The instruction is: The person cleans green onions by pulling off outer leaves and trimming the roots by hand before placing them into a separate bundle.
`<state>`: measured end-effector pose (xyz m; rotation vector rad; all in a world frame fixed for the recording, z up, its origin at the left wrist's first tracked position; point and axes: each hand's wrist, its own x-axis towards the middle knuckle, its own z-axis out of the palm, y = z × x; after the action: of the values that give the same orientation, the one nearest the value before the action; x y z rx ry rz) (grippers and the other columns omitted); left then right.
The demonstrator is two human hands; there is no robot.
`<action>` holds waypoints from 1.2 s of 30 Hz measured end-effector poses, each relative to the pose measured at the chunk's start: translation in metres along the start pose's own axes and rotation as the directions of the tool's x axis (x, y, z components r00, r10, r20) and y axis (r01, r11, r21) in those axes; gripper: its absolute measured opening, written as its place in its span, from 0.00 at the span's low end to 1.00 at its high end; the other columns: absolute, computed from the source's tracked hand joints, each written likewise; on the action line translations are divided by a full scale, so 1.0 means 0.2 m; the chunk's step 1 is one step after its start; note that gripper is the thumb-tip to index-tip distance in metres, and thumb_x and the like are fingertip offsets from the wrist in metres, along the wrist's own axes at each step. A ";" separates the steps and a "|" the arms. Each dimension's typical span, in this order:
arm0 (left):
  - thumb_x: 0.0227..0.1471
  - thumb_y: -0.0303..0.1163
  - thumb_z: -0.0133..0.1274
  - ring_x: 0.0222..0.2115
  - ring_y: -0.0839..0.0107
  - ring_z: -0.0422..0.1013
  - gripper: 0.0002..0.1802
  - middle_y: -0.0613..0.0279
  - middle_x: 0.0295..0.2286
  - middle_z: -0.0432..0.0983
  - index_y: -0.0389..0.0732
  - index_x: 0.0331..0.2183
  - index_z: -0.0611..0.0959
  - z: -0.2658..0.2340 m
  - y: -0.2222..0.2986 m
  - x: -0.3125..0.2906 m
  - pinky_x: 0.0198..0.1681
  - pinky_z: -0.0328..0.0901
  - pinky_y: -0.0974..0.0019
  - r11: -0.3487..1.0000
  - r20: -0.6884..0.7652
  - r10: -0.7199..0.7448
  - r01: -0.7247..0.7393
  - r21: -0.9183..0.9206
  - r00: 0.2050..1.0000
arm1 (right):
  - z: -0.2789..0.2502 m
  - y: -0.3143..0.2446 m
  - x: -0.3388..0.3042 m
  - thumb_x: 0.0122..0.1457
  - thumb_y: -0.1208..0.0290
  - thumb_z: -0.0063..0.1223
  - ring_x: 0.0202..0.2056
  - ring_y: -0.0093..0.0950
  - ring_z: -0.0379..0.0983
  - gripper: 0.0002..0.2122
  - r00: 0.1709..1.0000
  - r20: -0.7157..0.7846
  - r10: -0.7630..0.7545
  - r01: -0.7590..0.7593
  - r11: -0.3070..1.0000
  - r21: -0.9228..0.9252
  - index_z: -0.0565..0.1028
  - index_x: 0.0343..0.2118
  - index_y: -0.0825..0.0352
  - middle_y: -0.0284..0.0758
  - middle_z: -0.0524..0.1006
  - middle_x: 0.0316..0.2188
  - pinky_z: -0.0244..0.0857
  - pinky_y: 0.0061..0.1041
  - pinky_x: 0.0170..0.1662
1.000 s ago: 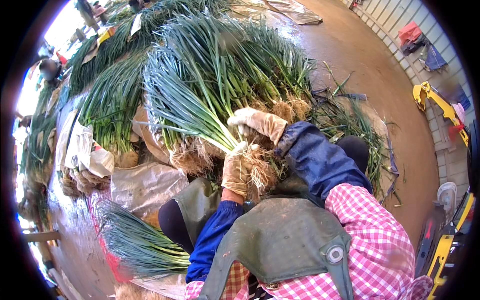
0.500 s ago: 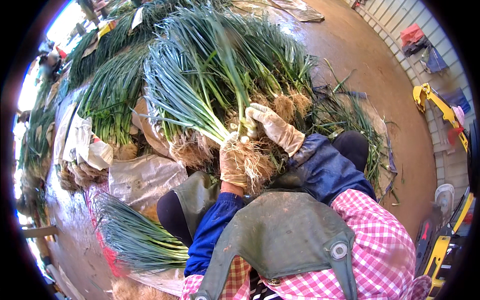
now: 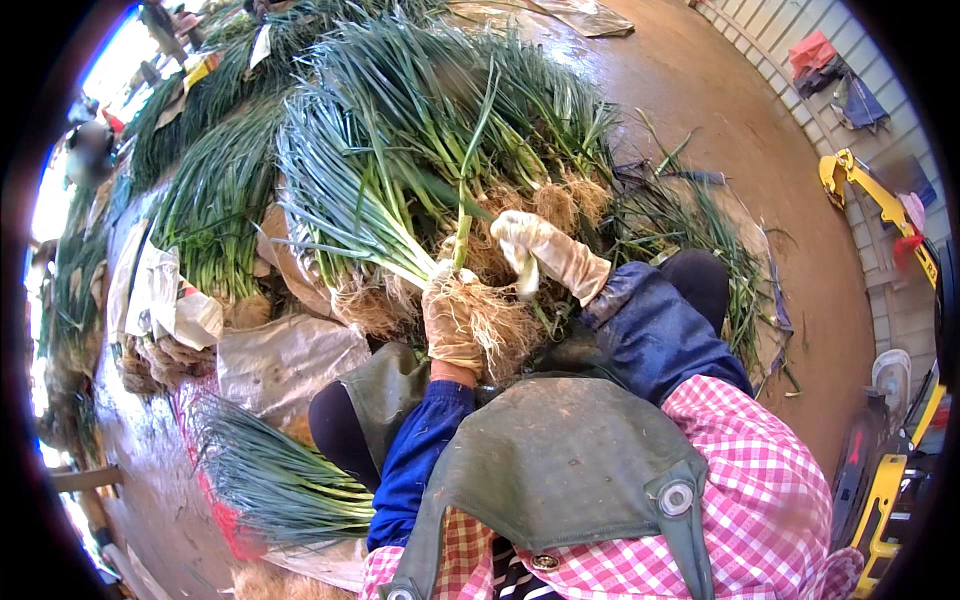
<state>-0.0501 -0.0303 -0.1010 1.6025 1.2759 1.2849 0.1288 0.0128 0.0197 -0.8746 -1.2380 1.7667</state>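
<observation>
My left hand point(image 3: 452, 325), in a pale work glove, is closed around a bunch of green onions point(image 3: 408, 248) just above their roots. The tangled roots point(image 3: 490, 322) hang toward me, and the long leaves point away and to the left. One thicker stalk point(image 3: 464, 225) stands upright out of the grip. My right hand point(image 3: 548, 250), gloved and dirty, is a little right of the bunch and apart from it. Its fingers are pinched on a pale strip of leaf point(image 3: 528, 275), which dangles down. Its far end is blurred.
A big heap of green onions point(image 3: 420, 90) lies just beyond my hands. Loose leaf scraps point(image 3: 705, 230) lie at right. A trimmed bundle point(image 3: 280, 470) rests at lower left by a beige sack point(image 3: 290, 365). Yellow equipment point(image 3: 880, 200) stands along the right wall.
My right hand has pulled back from the stems and now has a pale strip in its fingers. The left hand has moved slightly left with its bunch.
</observation>
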 end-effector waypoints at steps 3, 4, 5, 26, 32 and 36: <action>0.56 0.33 0.48 0.24 0.73 0.70 0.08 0.64 0.25 0.72 0.41 0.36 0.76 0.02 0.20 0.03 0.25 0.66 0.71 0.490 0.134 -0.359 0.309 -0.815 0.924 | 0.00 -0.01 0.01 0.57 0.58 0.56 0.17 0.11 0.61 0.14 0.968 -0.221 0.117 -0.136 0.988 -0.070 0.73 0.37 0.64 0.22 0.68 0.20 0.57 0.10 0.19; 0.56 0.33 0.48 0.24 0.72 0.70 0.08 0.64 0.25 0.73 0.41 0.37 0.76 0.02 0.31 0.04 0.25 0.67 0.71 0.023 0.307 -0.424 0.350 -0.937 0.852 | 0.00 0.01 0.02 0.56 0.58 0.57 0.19 0.13 0.63 0.14 0.961 -0.239 0.141 -0.161 0.985 -0.067 0.75 0.37 0.66 0.24 0.71 0.22 0.58 0.13 0.22; 0.57 0.33 0.46 0.26 0.72 0.72 0.10 0.63 0.28 0.74 0.40 0.39 0.76 -0.01 0.32 0.04 0.27 0.68 0.70 0.115 0.287 -0.387 0.355 -0.928 0.876 | 0.06 0.03 0.06 0.56 0.59 0.57 0.21 0.15 0.64 0.14 0.964 -0.235 0.123 -0.165 0.972 -0.169 0.75 0.36 0.66 0.26 0.73 0.24 0.60 0.16 0.23; 0.52 0.26 0.49 0.36 0.60 0.74 0.18 0.47 0.36 0.76 0.28 0.46 0.74 -0.06 0.46 0.04 0.43 0.71 0.61 0.007 0.399 -0.206 0.409 -0.912 0.894 | 0.14 -0.19 -0.25 0.58 0.67 0.55 0.21 0.18 0.69 0.06 0.899 0.300 0.318 -0.062 0.772 -0.632 0.77 0.32 0.64 0.26 0.77 0.24 0.63 0.19 0.24; 0.54 0.26 0.48 0.24 0.73 0.68 0.15 0.64 0.23 0.72 0.36 0.45 0.75 -0.07 0.50 0.08 0.28 0.65 0.68 -0.173 0.473 -0.287 0.441 -0.881 0.833 | -0.79 -0.46 -0.42 0.58 0.65 0.53 0.18 0.14 0.66 0.10 0.856 -0.174 0.488 -0.512 0.744 -0.430 0.76 0.37 0.64 0.29 0.75 0.23 0.62 0.16 0.17; 0.57 0.29 0.48 0.19 0.75 0.65 0.09 0.66 0.19 0.69 0.38 0.40 0.75 -0.10 0.66 0.10 0.24 0.61 0.70 -0.056 0.312 -0.295 0.309 -0.949 0.903 | -1.30 -0.42 -0.54 0.51 0.59 0.55 0.45 0.37 0.74 0.17 0.549 -0.746 0.378 -0.172 -0.822 -0.543 0.78 0.42 0.61 0.39 0.79 0.38 0.69 0.38 0.43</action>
<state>-0.0352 -0.0477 0.0324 0.1608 0.2793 1.2995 0.4199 0.0409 0.0367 -3.0921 -2.9268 0.0290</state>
